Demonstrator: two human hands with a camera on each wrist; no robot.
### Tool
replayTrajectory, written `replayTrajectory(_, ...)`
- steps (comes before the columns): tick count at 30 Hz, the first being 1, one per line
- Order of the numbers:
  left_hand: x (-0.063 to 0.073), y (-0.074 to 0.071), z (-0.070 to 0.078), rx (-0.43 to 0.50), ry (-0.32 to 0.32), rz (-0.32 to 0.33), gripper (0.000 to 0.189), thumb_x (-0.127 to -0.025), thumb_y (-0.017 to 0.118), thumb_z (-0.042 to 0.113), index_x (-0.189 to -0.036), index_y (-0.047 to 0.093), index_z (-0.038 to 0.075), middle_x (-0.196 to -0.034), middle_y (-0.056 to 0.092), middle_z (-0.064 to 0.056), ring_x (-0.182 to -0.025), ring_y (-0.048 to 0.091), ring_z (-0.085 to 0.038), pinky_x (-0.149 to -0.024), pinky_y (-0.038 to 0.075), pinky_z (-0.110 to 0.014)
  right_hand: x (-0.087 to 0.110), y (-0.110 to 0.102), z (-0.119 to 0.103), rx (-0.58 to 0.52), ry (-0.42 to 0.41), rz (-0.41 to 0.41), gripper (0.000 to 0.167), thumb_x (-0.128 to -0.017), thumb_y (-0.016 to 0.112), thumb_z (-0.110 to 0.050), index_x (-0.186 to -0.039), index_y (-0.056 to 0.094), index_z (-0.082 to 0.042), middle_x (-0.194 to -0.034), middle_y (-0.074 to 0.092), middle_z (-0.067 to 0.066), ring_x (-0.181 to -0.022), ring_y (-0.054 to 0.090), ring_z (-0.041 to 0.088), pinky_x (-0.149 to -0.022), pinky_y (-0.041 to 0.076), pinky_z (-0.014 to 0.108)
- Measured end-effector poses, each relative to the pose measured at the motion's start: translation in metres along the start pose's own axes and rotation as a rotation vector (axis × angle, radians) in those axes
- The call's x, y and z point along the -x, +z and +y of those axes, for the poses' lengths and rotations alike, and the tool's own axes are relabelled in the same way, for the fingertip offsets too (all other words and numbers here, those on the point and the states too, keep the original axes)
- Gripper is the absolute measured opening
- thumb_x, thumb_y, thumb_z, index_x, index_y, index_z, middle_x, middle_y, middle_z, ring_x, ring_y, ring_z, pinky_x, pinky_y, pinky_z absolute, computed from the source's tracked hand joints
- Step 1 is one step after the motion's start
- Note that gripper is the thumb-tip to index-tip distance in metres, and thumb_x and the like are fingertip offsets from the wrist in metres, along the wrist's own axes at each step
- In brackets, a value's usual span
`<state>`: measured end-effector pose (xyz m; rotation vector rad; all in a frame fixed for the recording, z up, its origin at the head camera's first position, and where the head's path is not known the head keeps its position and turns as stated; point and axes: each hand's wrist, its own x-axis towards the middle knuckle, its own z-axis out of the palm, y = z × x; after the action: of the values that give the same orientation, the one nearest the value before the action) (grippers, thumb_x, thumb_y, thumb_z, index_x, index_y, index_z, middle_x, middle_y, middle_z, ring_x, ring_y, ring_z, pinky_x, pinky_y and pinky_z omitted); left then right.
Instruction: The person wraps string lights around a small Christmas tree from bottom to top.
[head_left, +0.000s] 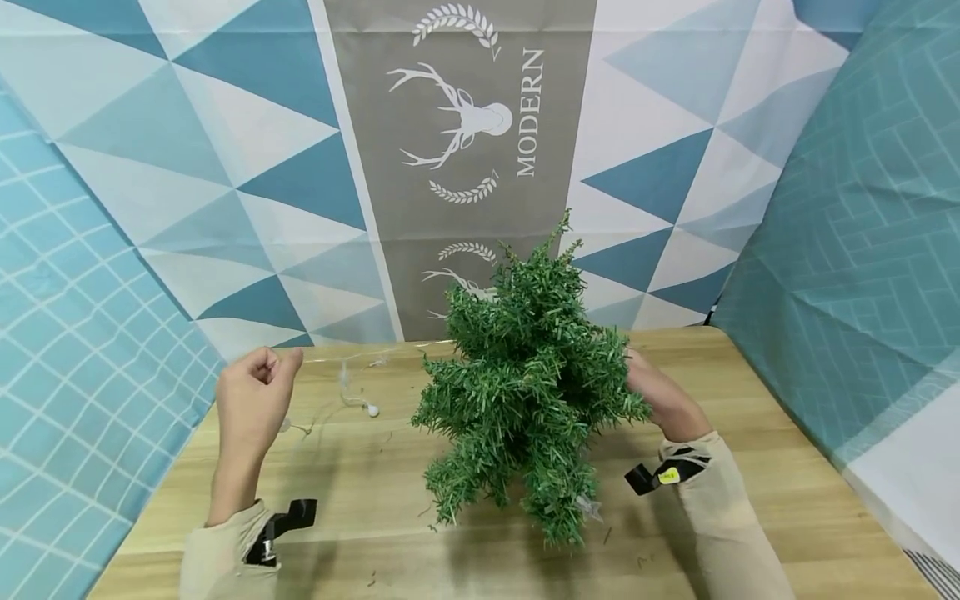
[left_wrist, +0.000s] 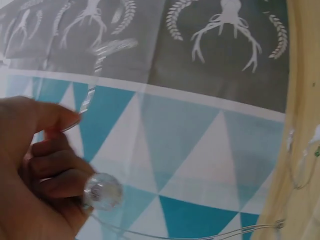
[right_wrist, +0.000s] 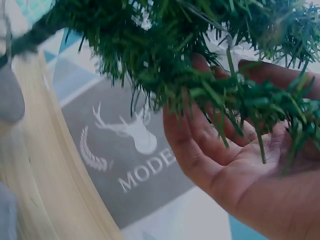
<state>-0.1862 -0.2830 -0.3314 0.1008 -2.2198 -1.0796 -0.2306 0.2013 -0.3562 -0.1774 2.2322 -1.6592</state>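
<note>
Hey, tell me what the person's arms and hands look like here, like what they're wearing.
Both arms wear cream or beige long sleeves: left sleeve, right sleeve. Each has a black strap near its end: left strap, right strap, the latter bearing a small yellow label. The left hand and right hand are gloveless.

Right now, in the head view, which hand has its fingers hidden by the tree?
The right hand: the tree covers its fingers. The left hand is apart from the tree, in plain view, pinching a clear strand.
</note>
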Motion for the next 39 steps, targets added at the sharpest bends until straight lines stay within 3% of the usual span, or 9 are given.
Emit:
replayTrajectory(4,0.002,-0.006,0.007,-0.1,0.078,-0.103,0.04,-0.097,0.065,0.023,-0.063,0.05,0.007,-0.051,0.039,-0.004,-0.043,0.035,-0.016,-0.052,0.032,-0.025,-0.003,-0.007,0.003,0.078,-0.166,-0.039,0.061,-0.106,0.038,-0.022,-0.157,0.014,-0.001,-0.161,0.002,0.027,-0.146,0.005,0.051,-0.109,0.022,0.069)
replayTrajectory(7,0.005,-0.005,0.009,-0.158,0.148,-0.168,0.039,-0.098,0.064,0.024,-0.064,0.051,0.009,-0.053,0.04,-0.003,-0.043,0.035,-0.015,-0.05,0.031,-0.027,-0.005,-0.011,0.003,0.132,-0.209,-0.009,0.016,-0.093,0.033,0.007,-0.106,0.042,0.006,-0.122,0.033,0.032,-0.109,0.038,0.047,-0.082,0.038,0.044)
replayTrajectory(10,0.007,-0.003,0.008,-0.199,0.189,-0.255,0.039,-0.099,0.063,0.025,-0.065,0.051,0.01,-0.052,0.038,0.001,-0.043,0.033,-0.013,-0.049,0.03,-0.028,-0.003,-0.013,-0.001,0.176,-0.166,0.025,0.026,-0.084,0.03,0.013,-0.083,0.017,-0.009,-0.093,0.018,0.012,-0.079,0.022,0.031,-0.067,0.019,0.038)
replayTrajectory(13,0.007,-0.007,0.006,-0.234,0.176,-0.356,0.038,-0.101,0.06,0.026,-0.067,0.055,0.01,-0.052,0.038,0.002,-0.043,0.033,-0.013,-0.048,0.031,-0.028,0.0,-0.016,-0.001,0.196,-0.189,-0.003,0.008,-0.092,0.032,0.007,-0.086,0.03,0.011,-0.101,0.03,0.026,-0.088,0.035,0.042,-0.069,0.031,0.04)
replayTrajectory(15,0.006,-0.011,0.004,-0.244,0.148,-0.42,0.037,-0.102,0.058,0.029,-0.071,0.062,0.01,-0.052,0.04,0.002,-0.043,0.035,-0.014,-0.048,0.033,-0.029,0.004,-0.019,-0.001,0.198,-0.207,-0.007,0.031,-0.099,0.033,0.001,-0.117,0.037,0.026,-0.13,0.031,0.04,-0.116,0.038,0.054,-0.085,0.044,0.048)
replayTrajectory(19,0.004,-0.021,0.005,-0.232,0.106,-0.524,0.037,-0.105,0.052,0.031,-0.082,0.071,0.01,-0.052,0.042,0.001,-0.043,0.036,-0.014,-0.047,0.034,-0.031,0.014,-0.027,-0.004,0.201,-0.24,0.039,0.057,-0.108,0.039,-0.015,-0.151,0.017,0.014,-0.152,0.025,0.037,-0.133,0.042,0.047,-0.108,0.038,0.057)
replayTrajectory(25,0.005,-0.031,0.014,-0.073,0.086,-0.702,0.032,-0.106,0.05,0.027,-0.091,0.071,0.008,-0.058,0.051,-0.002,-0.047,0.05,-0.016,-0.045,0.044,-0.031,0.035,-0.028,-0.021,0.179,-0.385,0.168,0.043,-0.106,0.049,-0.023,-0.143,0.046,0.001,-0.119,0.065,0.015,-0.102,0.065,0.013,-0.094,0.051,0.026)
replayTrajectory(31,0.008,-0.034,0.027,0.093,0.118,-0.917,0.022,-0.106,0.049,0.017,-0.097,0.067,0.007,-0.072,0.061,-0.006,-0.063,0.064,-0.018,-0.054,0.054,-0.033,0.072,-0.012,-0.05,0.189,-0.588,0.388,0.032,-0.104,0.054,-0.018,-0.135,0.058,-0.01,-0.107,0.071,0.01,-0.102,0.066,0.017,-0.092,0.047,0.019)
replayTrajectory(39,0.016,-0.032,0.043,0.176,0.042,-0.903,0.025,-0.105,0.051,0.019,-0.095,0.065,0.001,-0.076,0.062,-0.013,-0.064,0.068,-0.021,-0.059,0.059,-0.038,0.109,0.016,-0.075,0.098,-0.814,0.509,0.023,-0.098,0.056,0.003,-0.119,0.064,0.008,-0.098,0.069,0.014,-0.096,0.066,0.02,-0.088,0.049,0.023)
